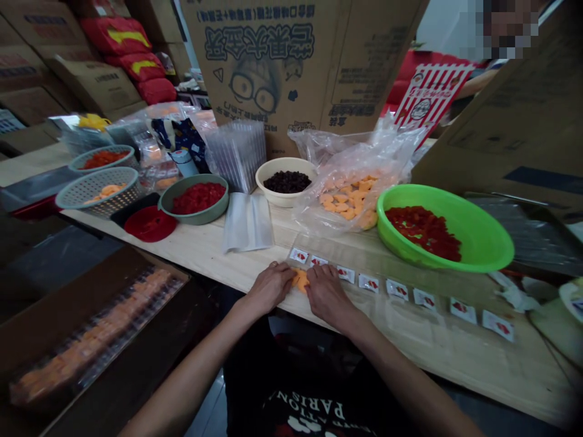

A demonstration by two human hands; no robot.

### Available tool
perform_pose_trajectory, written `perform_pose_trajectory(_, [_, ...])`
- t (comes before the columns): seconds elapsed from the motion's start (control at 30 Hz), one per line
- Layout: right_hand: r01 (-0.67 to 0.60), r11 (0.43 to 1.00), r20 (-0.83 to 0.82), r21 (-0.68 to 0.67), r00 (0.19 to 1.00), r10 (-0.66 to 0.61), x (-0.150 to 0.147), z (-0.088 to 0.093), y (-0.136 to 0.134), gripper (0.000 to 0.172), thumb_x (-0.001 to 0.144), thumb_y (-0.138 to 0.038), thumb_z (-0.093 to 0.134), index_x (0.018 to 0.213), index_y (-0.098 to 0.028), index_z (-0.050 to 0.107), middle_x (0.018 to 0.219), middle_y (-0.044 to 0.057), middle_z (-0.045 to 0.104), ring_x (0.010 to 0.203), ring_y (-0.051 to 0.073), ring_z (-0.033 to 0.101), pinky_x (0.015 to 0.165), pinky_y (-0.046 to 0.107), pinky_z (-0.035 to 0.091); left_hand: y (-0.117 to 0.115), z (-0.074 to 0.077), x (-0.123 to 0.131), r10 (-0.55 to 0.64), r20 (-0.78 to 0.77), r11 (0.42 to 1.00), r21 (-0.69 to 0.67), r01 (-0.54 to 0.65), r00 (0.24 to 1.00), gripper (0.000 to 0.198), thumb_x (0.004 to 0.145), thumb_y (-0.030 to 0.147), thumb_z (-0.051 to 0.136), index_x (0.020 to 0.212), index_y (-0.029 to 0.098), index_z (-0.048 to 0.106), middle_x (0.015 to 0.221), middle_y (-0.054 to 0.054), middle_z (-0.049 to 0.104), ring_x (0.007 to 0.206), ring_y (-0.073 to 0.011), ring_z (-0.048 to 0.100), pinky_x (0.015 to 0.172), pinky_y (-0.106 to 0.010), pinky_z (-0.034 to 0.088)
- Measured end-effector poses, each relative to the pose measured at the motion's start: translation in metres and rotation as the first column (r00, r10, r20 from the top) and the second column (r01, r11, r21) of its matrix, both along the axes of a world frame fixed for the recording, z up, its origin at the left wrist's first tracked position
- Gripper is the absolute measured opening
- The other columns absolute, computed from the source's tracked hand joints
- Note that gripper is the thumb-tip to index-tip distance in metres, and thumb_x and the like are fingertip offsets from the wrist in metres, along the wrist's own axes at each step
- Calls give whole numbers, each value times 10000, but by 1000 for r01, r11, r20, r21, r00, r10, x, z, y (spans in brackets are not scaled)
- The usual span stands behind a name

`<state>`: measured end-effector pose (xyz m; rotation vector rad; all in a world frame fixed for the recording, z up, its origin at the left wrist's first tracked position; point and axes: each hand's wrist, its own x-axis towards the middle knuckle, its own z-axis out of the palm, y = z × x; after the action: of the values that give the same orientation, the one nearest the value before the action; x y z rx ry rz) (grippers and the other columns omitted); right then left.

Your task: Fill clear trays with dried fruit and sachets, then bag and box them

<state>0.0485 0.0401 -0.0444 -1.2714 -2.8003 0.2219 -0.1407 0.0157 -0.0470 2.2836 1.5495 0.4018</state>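
A bag of fruit slices [348,197] lies between a raisin bowl [286,199] and a plastic basin [494,233]

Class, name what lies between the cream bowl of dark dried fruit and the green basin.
A clear plastic bag of orange pieces, shown in the head view.
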Motion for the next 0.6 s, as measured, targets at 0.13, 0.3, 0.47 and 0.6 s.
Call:
perform_pose_trajectory(0.13, [50,998,28,33,998,-51,-8,-1,1,217,885,-222,527,1022,-116,656,1025,192,636,1023,328,515,943,461,376,0,-2,3,74,35,996,-52,-73,997,159,947,187,482,968,192,639,987,-68,611,907,-199,603,809,-304,478])
perform_pose_trajectory(0.3, [114,993,54,15,992,-115,-18,11,6,246,815,-272,579,1015,-197,702,1022,166,675,990,337,585,898,490,438,0,-9,0,105,69,991,-91,-99,992,141,936,183,483,927,186,624,962,-67,611,855,-189,631,773,-290,493])
perform_pose_trajectory(0.47, [167,983,93,-78,983,-159,-7,58,84,323,868,-368,579,1100,-168,682,1091,148,690,997,277,627,849,377,483,32,26,-7,82,215,997,-9,-82,973,197,960,255,461,975,200,650,902,-59,623,798,-183,645,721,-276,492])
perform_pose_trajectory(0.6, [338,940,141,43,930,-341,19,81,192,460,877,-206,534,1309,-47,538,1312,268,549,1195,316,545,962,400,438,107,57,32,0,257,989,141,-38,966,233,953,208,439,1024,183,660,959,-85,645,900,-203,650,823,-304,499])
